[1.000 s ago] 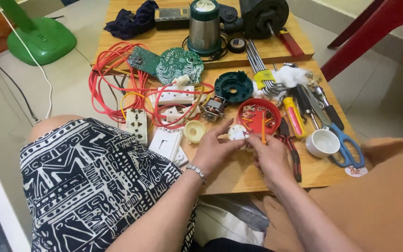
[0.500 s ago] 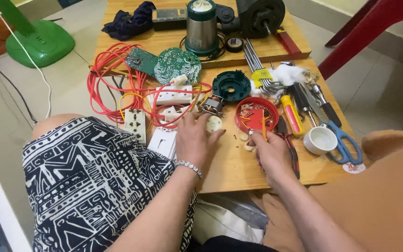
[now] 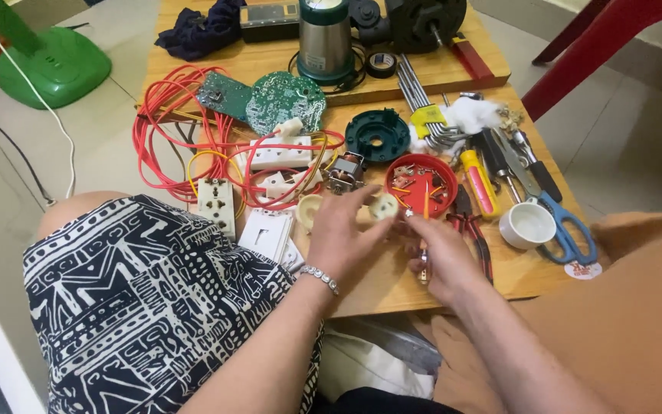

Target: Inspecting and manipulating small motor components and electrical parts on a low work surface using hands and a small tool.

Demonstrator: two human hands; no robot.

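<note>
— Two hands met left of the round red plastic housing [image 3: 421, 184]?
— Yes. The left hand [image 3: 340, 234] pinched a small cream round plug part [image 3: 383, 206] beside it; the right hand [image 3: 440, 257], just below, gripped a thin orange-handled screwdriver [image 3: 425, 230].

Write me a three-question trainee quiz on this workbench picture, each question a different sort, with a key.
1. True or false: the left hand holds a small round cream part at its fingertips.
2. Which thing lies right beside the white cup? A. the green fan base B. the blue-handled scissors C. the steel flask
3. Fill in: the right hand holds a thin tool with an ______ shaft, close to the red round housing.

Key
1. True.
2. B; the scissors lie against the cup on the wooden table, while the fan base stands off on the floor.
3. Orange.
</note>
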